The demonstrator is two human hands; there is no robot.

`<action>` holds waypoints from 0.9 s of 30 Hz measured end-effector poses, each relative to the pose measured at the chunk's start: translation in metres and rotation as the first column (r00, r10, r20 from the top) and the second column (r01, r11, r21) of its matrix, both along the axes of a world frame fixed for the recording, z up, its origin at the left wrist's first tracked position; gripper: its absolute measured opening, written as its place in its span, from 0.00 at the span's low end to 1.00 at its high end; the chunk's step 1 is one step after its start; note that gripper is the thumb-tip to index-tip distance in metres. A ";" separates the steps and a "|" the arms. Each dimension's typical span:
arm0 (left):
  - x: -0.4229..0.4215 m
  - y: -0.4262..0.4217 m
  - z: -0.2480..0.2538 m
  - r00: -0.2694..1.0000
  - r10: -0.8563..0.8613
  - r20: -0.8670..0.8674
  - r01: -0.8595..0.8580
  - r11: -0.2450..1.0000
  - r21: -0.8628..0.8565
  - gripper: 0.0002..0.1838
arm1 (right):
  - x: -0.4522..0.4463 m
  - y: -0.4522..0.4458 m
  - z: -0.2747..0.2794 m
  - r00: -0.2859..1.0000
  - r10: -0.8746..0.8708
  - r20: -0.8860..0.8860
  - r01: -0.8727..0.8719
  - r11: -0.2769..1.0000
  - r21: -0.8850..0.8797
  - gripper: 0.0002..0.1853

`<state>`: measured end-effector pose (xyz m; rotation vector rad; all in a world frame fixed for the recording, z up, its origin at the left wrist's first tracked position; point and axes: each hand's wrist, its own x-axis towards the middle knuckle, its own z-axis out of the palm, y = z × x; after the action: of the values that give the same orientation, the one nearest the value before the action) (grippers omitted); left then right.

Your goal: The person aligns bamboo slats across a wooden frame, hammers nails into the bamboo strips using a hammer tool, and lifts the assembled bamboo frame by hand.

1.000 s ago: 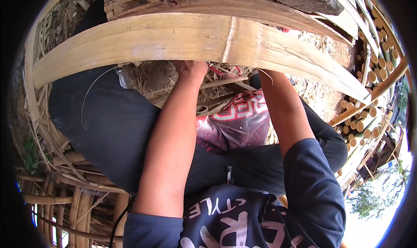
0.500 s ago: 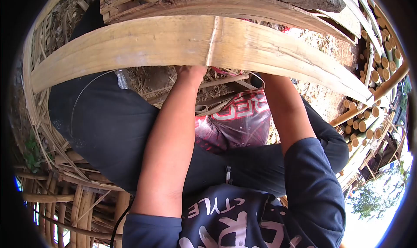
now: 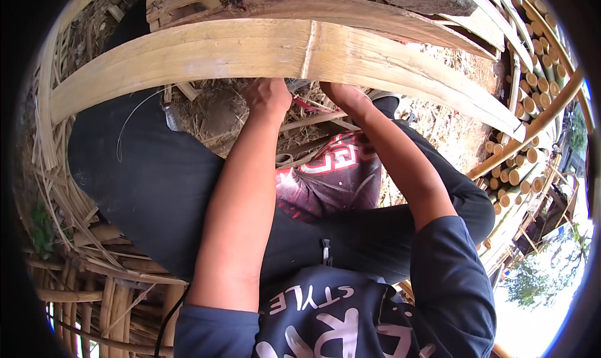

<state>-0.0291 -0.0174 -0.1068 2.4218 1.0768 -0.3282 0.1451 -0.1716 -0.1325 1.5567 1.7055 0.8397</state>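
A wide split-bamboo strip [image 3: 206, 52] with a raised node arches across the view, close to the camera. Below it, my left hand [image 3: 269, 96] looks curled, knuckles up, but its fingertips and whatever they hold are hidden behind the strip. My right hand [image 3: 343, 93] reaches under the same strip from the right; its fingers are covered. Between the two hands a small grey piece shows at the strip's lower edge, too little to name. Red strands [image 3: 307, 104] lie just below it. A dark red printed cloth [image 3: 338, 176] lies between my legs.
Cut bamboo poles [image 3: 532, 98] are stacked at the right, beside a slanting pole [image 3: 544, 132]. Wooden boards [image 3: 325, 10] lie beyond the strip. Thin bamboo strips [image 3: 53, 132] crowd the left side. A clear plastic bottle [image 3: 171, 117] rests by my left leg.
My right hand has moved left, closer to my left hand, and more of it shows. My left hand shows more below the strip. The strip sits slightly higher in view.
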 end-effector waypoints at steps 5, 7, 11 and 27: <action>0.001 0.000 0.031 1.000 0.017 -0.019 -0.016 1.000 0.015 0.30 | -0.028 0.030 0.015 0.235 0.035 -0.971 0.320 0.941 0.111 0.22; -0.001 -0.002 0.017 0.999 0.020 0.025 -0.021 0.998 0.063 0.30 | -0.017 0.029 0.010 0.030 0.023 -0.999 0.429 0.903 0.033 0.21; -0.006 -0.004 -0.012 0.987 0.012 0.158 -0.032 0.992 0.124 0.29 | 0.017 0.010 0.010 -0.135 -0.030 -0.990 0.625 0.773 -0.109 0.18; -0.007 -0.014 -0.012 0.896 0.108 0.432 -0.057 0.990 -0.130 0.32 | 0.049 0.005 0.009 -0.235 -0.199 -0.951 0.738 0.600 -0.308 0.13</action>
<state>-0.0356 -0.0313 -0.1188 2.1906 0.9214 0.1777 0.1942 -0.1665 -0.1231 3.3345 1.1422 -0.8162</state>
